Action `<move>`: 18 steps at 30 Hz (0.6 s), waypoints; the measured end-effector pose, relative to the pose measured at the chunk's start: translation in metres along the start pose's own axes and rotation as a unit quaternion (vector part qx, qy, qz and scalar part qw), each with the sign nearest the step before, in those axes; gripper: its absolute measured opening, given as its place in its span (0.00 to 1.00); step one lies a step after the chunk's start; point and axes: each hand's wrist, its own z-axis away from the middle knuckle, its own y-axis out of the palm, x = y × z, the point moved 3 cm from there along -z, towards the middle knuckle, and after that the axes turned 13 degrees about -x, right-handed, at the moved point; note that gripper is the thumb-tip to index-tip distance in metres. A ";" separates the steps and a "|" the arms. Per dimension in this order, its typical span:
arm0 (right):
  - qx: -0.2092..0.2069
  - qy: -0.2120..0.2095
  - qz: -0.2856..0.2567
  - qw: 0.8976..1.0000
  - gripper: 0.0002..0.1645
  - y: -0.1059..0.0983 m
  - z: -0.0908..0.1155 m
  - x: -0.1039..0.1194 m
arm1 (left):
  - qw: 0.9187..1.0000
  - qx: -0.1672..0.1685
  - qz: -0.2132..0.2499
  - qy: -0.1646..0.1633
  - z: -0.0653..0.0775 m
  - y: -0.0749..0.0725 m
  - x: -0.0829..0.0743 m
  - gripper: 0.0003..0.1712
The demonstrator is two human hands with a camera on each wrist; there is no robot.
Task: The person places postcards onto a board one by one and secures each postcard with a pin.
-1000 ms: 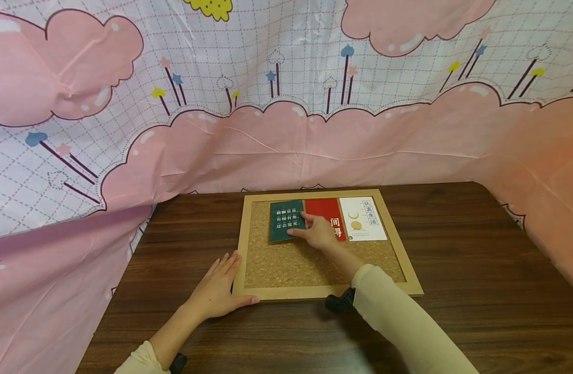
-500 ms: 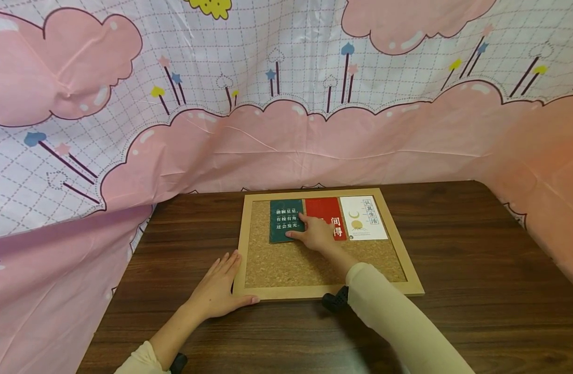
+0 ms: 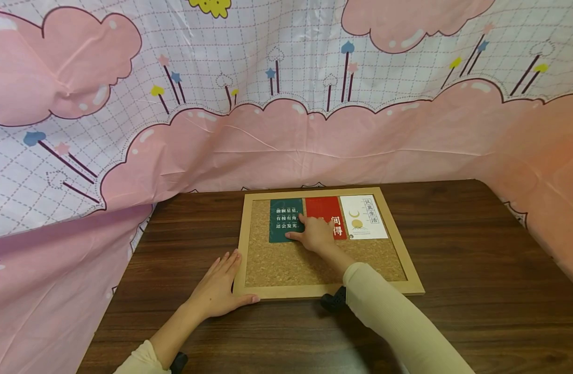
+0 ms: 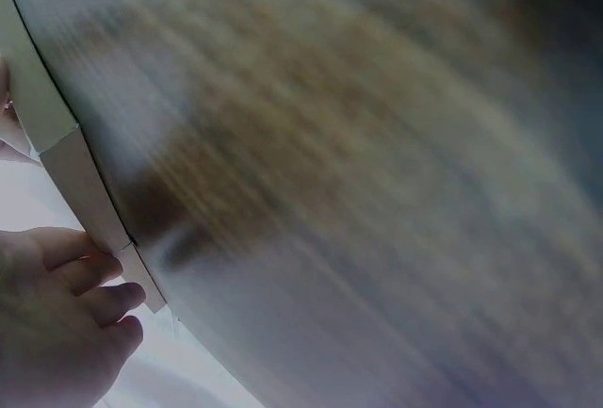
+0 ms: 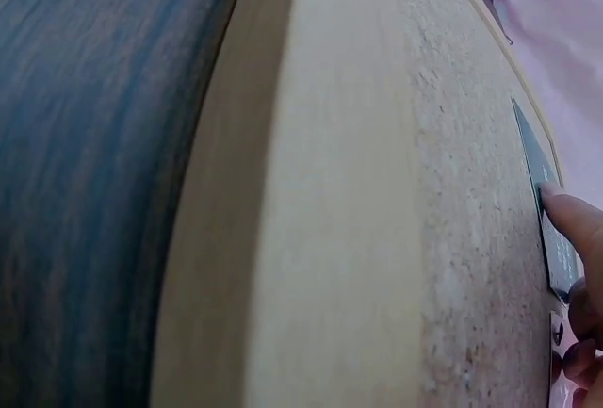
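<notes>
A cork board (image 3: 323, 265) with a pale wooden frame lies on the table. Along its upper part sit a green card (image 3: 280, 228) with white characters, a red card (image 3: 321, 203) and a white card (image 3: 361, 215). My right hand (image 3: 316, 234) holds the green card by its right side, thumb on its face near the lower edge and index finger at the right edge. That hand covers part of the red card. In the right wrist view the thumb (image 5: 565, 208) lies on the green card, other fingers curled below. My left hand (image 3: 216, 291) rests open against the board's lower left corner.
The dark wooden table (image 3: 464, 249) extends around the board. Behind it hangs a pink and white patterned cloth (image 3: 305, 150). A small round pin (image 3: 351, 236) sits at the white card's lower left corner.
The green card has gone from slightly tilted to nearly square beside the red card, lying flatter. My right hand has shifted slightly left with it; the left hand has stayed put.
</notes>
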 end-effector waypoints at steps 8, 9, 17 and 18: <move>-0.009 0.002 -0.010 1.000 0.48 -0.002 0.002 0.001 | 1.000 0.001 0.000 0.001 0.000 0.000 0.000 0.65; -0.009 0.001 -0.009 1.000 0.48 -0.002 0.003 0.000 | 1.000 0.001 0.000 0.001 0.000 0.000 0.000 0.65; -0.020 -0.006 0.003 1.000 0.47 -0.001 0.003 0.001 | 1.000 0.001 -0.001 0.001 0.000 -0.001 -0.001 0.65; -0.021 -0.007 0.004 1.000 0.47 -0.001 0.003 0.001 | 1.000 0.001 -0.001 0.001 0.000 -0.001 -0.001 0.65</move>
